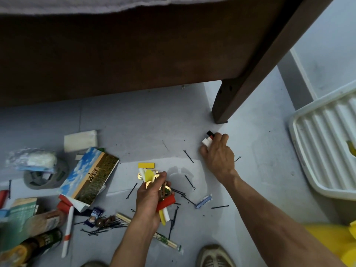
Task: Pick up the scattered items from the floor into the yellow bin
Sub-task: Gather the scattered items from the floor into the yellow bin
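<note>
**Both hands full above a littered floor**

The left hand (152, 197) sat at lower centre, fingers clenched around a bundle of small red, yellow, white and gold items. The right hand (218, 154), right of centre beside one bed leg (227, 101), gripped a small white, red and black piece (207, 140). Many black hairpins (188, 156) lay scattered. One yellow bin (335, 241) showed at lower right.

Two hands (152, 197), one tissue pack (80, 140), one box (90, 174) (many hairpins (107, 227)).
</note>
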